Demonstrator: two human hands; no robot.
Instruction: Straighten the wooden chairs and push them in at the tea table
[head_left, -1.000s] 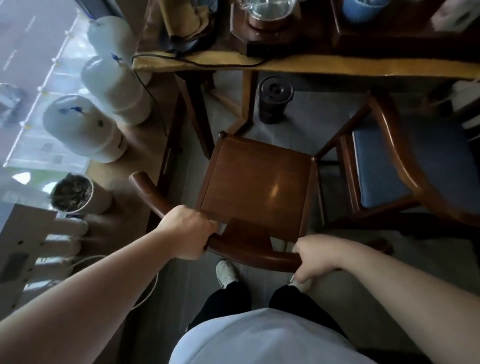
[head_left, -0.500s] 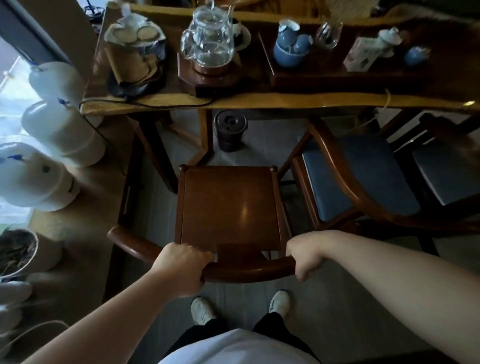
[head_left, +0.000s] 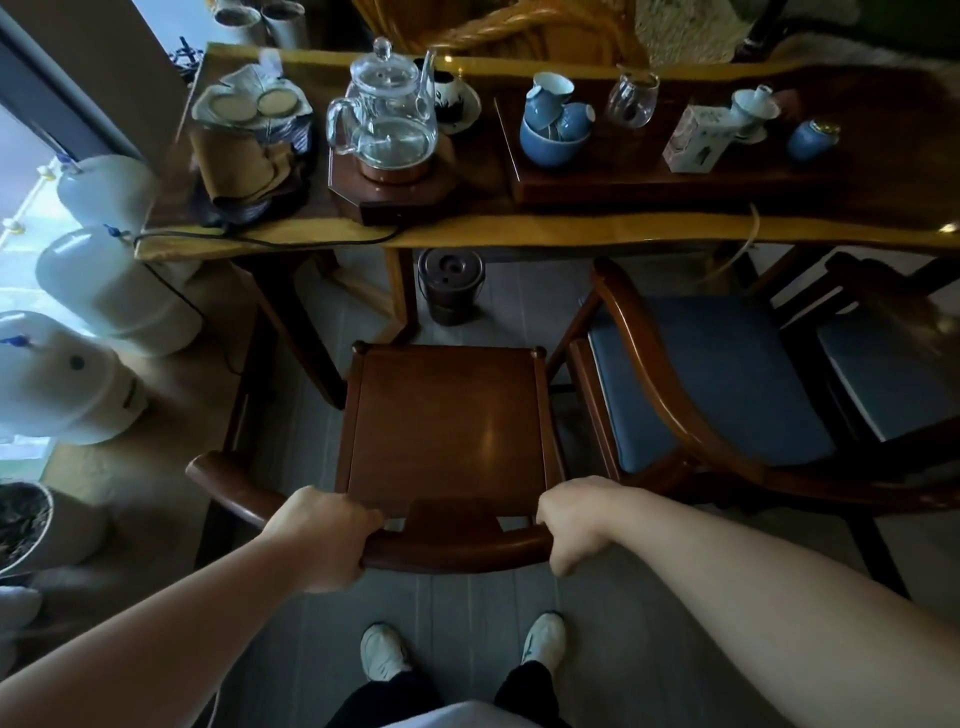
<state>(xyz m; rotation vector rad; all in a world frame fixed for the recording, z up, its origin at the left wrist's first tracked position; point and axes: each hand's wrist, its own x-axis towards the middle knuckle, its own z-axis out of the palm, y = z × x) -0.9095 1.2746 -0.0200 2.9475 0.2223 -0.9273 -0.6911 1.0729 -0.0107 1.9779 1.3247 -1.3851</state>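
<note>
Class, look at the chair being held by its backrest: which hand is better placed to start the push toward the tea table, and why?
Neither alone. The left hand and right hand both grip the backrest on either side of its centre. The bare wooden chair already faces the tea table squarely, so an even two-handed push looks best.

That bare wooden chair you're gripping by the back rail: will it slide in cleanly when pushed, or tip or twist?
The wooden chair looks solid and rigid, so probably heavy, not floppy. The left hand and right hand grip the rail high up, so pushing there might tip it. On the smooth plank floor it should slide.
</note>
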